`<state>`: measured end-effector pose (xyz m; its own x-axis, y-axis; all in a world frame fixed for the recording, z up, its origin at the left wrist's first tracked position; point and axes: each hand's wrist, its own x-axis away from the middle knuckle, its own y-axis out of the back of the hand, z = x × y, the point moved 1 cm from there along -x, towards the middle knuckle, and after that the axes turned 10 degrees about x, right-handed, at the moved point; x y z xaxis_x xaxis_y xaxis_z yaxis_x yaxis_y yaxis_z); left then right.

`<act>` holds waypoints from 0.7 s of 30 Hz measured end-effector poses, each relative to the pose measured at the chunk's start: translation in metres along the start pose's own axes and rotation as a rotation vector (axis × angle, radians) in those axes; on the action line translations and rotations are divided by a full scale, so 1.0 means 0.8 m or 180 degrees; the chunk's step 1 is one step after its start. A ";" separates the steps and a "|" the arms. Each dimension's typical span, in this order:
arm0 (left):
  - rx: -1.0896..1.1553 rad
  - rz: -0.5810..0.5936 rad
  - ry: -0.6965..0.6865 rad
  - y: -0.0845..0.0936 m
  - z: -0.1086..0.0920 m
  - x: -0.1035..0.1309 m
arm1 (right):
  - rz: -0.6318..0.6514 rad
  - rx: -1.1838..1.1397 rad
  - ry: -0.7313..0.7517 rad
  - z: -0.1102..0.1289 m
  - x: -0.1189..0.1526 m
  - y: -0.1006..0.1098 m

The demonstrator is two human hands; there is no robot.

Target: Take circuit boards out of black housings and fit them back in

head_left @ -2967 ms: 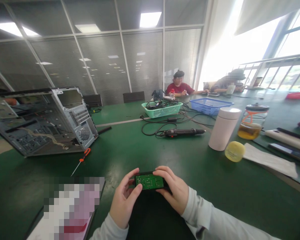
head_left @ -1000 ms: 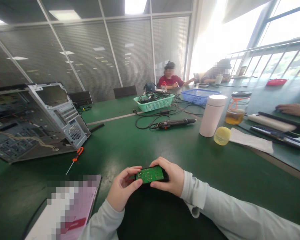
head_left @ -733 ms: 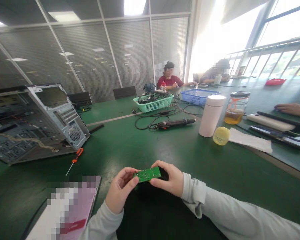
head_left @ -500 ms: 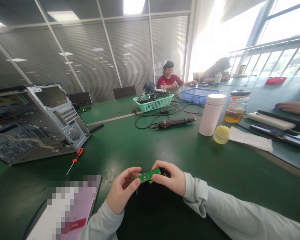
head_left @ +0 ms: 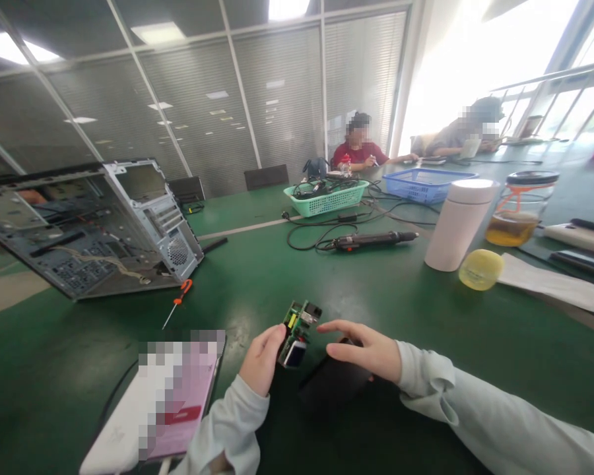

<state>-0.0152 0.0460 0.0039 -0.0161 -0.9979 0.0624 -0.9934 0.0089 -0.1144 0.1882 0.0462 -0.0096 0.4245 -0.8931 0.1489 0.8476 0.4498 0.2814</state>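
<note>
In my left hand [head_left: 263,359] I hold a green circuit board [head_left: 298,335], pinched along its left edge. Its component side faces up, showing a yellow part, a silver part and a black block. Just to the right is my right hand [head_left: 369,346], its index finger stretched toward the board without visibly touching it. That hand's thumb and lower fingers are around a dark box-like case [head_left: 334,382], whose lower outline fades into shadow. Beyond my left hand, an orange-handled screwdriver [head_left: 182,293] lies on the green table.
An open computer case [head_left: 175,231] stands at left, with phones [head_left: 129,409] near the front. Farther back are a black electric screwdriver [head_left: 371,241], a green basket [head_left: 331,204] of cables and a blue basket [head_left: 426,188]. A white bottle [head_left: 460,227] stands right; two people sit beyond.
The board has left my right fingers and turned upright in my left hand, component side now showing. My right hand has moved right with the dark case. The view has swung left.
</note>
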 end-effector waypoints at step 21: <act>0.2649 0.0559 0.1629 -0.017 0.016 0.011 | -0.0184 -0.2298 -0.1586 0.007 -0.014 0.028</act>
<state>-0.0006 0.0358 -0.0070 -0.3972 -0.8372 0.3759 -0.5789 -0.0892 -0.8105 0.2008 0.0666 0.0008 0.3293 -0.7317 0.5968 0.9293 0.1394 -0.3419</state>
